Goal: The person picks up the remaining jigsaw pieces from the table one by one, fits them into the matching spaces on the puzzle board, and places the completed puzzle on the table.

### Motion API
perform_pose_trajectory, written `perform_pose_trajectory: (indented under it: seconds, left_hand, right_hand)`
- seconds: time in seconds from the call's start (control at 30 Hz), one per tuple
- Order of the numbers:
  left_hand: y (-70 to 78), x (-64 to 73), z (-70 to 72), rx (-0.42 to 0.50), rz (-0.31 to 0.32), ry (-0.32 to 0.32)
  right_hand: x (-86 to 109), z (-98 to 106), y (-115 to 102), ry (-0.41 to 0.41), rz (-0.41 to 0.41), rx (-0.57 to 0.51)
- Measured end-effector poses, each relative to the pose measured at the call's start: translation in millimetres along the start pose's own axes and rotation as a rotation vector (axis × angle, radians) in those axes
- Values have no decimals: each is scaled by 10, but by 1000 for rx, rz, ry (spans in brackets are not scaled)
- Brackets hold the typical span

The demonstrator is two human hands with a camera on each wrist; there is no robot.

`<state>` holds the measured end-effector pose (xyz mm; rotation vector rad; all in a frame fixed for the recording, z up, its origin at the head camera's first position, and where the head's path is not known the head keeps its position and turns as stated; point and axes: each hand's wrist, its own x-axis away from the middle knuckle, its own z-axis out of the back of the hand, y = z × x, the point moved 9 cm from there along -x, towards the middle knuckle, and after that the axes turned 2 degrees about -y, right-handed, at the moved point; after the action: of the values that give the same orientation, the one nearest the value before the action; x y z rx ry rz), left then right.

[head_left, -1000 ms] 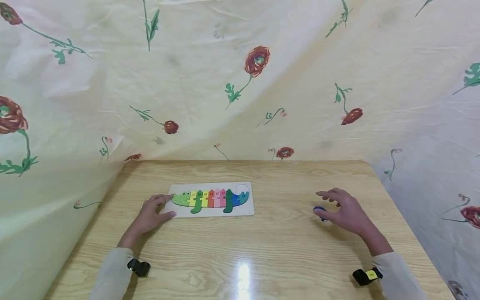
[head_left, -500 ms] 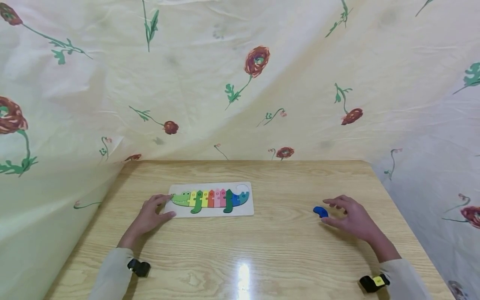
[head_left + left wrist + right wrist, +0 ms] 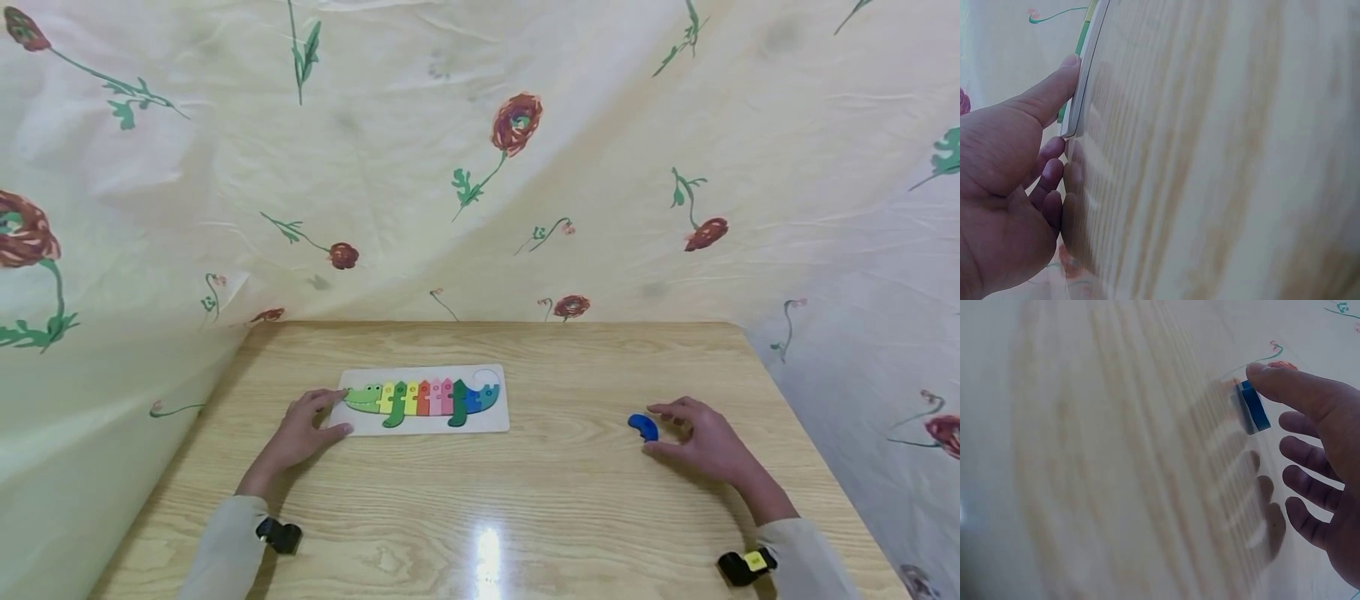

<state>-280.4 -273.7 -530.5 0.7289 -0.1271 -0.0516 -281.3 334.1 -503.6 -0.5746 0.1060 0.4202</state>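
A white wooden puzzle board [image 3: 427, 426] lies at the left of the table. On it is a crocodile made of coloured pieces [image 3: 408, 398], with a bare curved outline [image 3: 486, 377] at the tail end. My left hand [image 3: 303, 425] rests at the board's left end, thumb and index finger on it; the left wrist view shows the other fingers loosely bent beside the board's edge [image 3: 1084, 75]. Far to the right lies a blue curved puzzle piece [image 3: 642, 427]. My right hand [image 3: 697, 437] is around its right side, thumb tip at the piece's end [image 3: 1255, 407], other fingers spread apart from it.
The wooden table [image 3: 547, 500] reaches back to a flowered cloth [image 3: 405, 208] that hangs behind it and on both sides. Each wrist carries a small black camera [image 3: 279, 535]. A bright light reflection [image 3: 488, 550] shows near the table's front.
My right hand has drawn back to the right and slightly towards me, uncovering the blue puzzle piece, which has turned a little. The left hand and the board have stayed in place.
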Motion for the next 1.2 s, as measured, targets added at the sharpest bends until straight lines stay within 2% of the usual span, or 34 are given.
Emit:
perform_pose_trajectory:
  seconds: [0.17,0.47,0.97,1.2]
  left_hand:
    - [-1,-2,6,-7,-13,4]
    - [-29,-17,0,4,2,-1]
    - [-4,-4,-1,2,-21,6]
    - [-15,-3,-9,4,-17,2]
  right_hand:
    - [2,-4,6,-16,4,-10]
    - [-9,-38,39,-22,11,20]
    - [-18,-83,36,-55,-51,14]
    - [-32,-77,17,-54,-44,46]
